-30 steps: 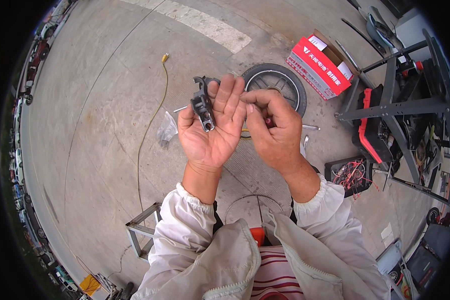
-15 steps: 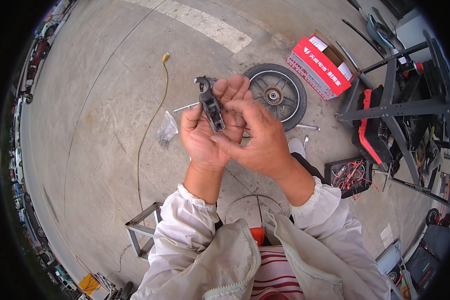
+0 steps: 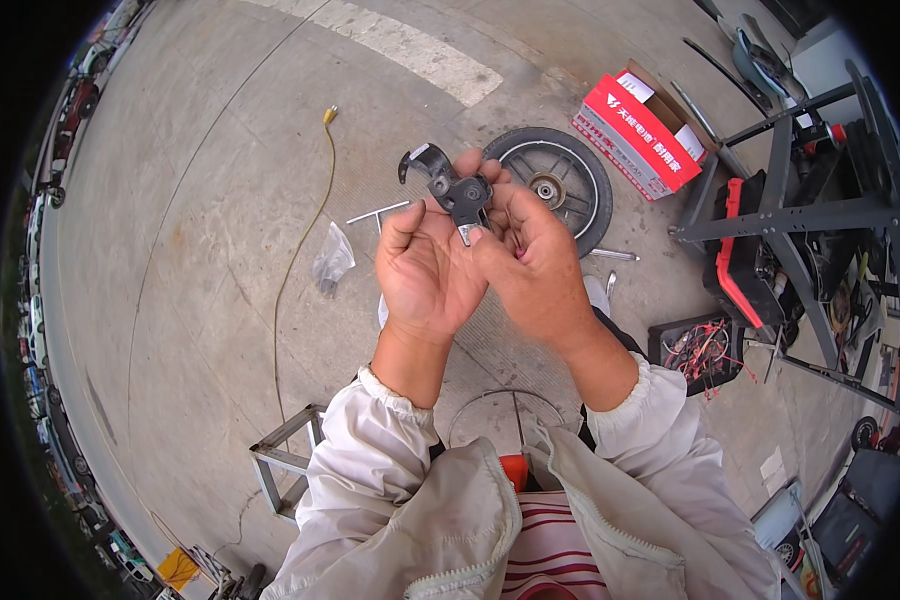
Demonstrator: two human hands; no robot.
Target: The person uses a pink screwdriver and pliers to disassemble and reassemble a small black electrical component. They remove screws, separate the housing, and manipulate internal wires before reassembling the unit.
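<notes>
Fingertips of both hands, left hand (image 3: 425, 270) and right hand (image 3: 540, 265), clamp a small black metal part (image 3: 457, 188) raised between them; it has a curved hook-like arm and a silvery tip.

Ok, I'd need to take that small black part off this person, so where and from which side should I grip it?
Probably by the curved hook end of the black part. It sticks out up and to the left, above the fingertips of the left hand, with nothing around it. The lower body is pinched between that hand and the right hand, so come in from the upper left, over the concrete floor.
</notes>
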